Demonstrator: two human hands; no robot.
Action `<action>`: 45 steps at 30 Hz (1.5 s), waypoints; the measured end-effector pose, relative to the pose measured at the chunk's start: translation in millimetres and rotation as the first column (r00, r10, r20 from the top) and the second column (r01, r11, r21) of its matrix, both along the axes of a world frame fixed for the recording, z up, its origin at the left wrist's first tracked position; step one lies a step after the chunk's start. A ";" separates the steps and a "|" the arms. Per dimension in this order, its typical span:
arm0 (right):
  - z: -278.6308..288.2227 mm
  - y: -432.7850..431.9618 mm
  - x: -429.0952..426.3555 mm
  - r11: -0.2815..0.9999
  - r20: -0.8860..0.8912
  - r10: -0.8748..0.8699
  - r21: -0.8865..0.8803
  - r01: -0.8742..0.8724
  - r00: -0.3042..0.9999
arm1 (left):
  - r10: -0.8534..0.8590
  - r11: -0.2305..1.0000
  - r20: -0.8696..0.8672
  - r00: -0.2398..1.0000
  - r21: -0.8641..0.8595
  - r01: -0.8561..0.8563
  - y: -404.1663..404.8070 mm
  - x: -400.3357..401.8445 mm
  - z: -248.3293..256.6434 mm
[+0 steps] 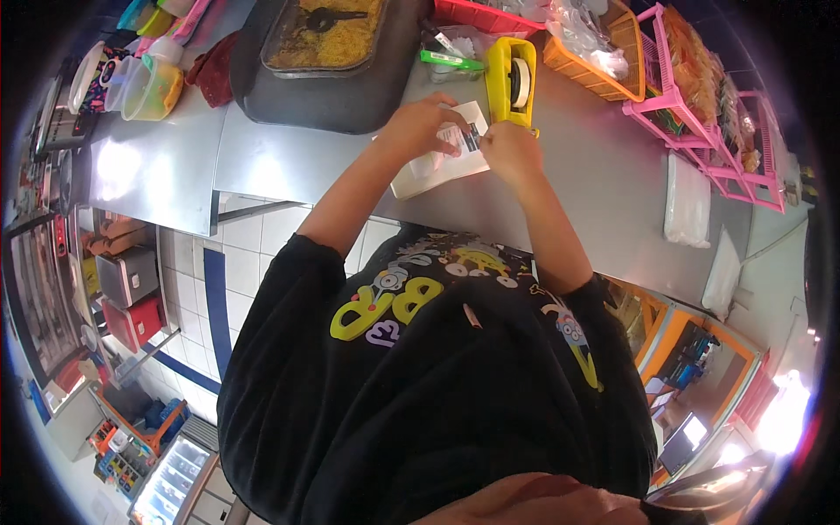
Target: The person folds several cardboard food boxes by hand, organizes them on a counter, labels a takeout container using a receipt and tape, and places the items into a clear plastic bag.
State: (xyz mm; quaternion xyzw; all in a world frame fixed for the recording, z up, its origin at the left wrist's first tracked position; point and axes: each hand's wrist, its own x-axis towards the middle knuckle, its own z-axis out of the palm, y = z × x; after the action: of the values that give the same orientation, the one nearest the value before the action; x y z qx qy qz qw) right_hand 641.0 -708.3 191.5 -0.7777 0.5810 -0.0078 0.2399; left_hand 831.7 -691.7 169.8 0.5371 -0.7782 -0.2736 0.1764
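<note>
A white flat box or pad [436,184] lies on the steel counter in front of me, with a printed paper slip [469,139] on top. Spread over its left part, my left hand [426,128] has its fingers bent and apart, their tips at the slip. My right hand [515,152] is curled at the right edge of the white box, close to the slip; whether it pinches something is hidden. Just beyond that hand stands a yellow tape dispenser [502,75] with a roll of tape [520,82] in it.
A tray of yellow crumbly food [354,46] sits on a dark board [315,102]. Beyond the hands are a green marker [453,60] and an orange basket [584,72]. Pink racks [695,128] and a white plastic packet [686,200] stand right; plastic tubs [141,92] are left.
</note>
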 end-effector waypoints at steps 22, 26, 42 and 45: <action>-84.7 41.6 -39.6 0.602 0.861 -0.268 -0.200 0.773 0.432 | 0.152 0.964 0.221 0.963 -0.249 -0.095 46.3 4.1 4.8; -66.0 0.6 -54.3 0.749 0.894 -0.341 0.072 0.659 0.289 | 0.254 0.942 0.152 0.955 -0.261 -0.210 72.0 23.9 -10.6; -63.0 16.5 -84.6 0.920 0.235 -0.215 -0.277 0.277 0.948 | 0.375 0.910 -0.207 0.904 -0.105 -0.402 106.6 40.8 -41.8; -19.6 22.8 -73.8 0.967 -0.186 -0.228 -0.156 0.200 0.956 | 0.385 0.909 -0.237 0.892 -0.072 -0.412 111.4 43.7 -48.4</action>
State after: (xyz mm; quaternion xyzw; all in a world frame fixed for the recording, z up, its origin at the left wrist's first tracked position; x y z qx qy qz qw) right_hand 567.2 -685.6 171.9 -0.7213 0.6815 0.0060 0.1240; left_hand 875.3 -580.3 121.4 0.6405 -0.6424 -0.2413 0.3448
